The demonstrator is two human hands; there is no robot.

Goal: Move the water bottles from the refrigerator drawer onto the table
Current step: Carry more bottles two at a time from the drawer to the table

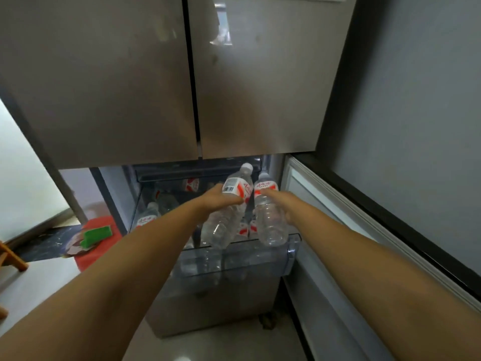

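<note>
Both bare arms reach in from the bottom corners of the frame toward the middle, where the pulled-out clear plastic refrigerator drawer stands open below two closed brushed-metal upper doors. The left hand is wrapped around a clear plastic water bottle with a red-and-white label and white cap, gripping it at the label; the bottle leans with its cap up and to the right, its base over the drawer's front edge. Just beside it, to the right, the right hand holds a second clear water bottle with a red-and-white label, fingers curled round its side, cap pointing up toward the fridge. The two bottles are near each other but I cannot tell whether they touch. Below and behind them, more labelled water bottles lie in the drawer, some half hidden by the arms. At the left of the frame, on the pale floor, a red mat carries a green rectangular object, with a wooden furniture leg at the left edge.
</note>
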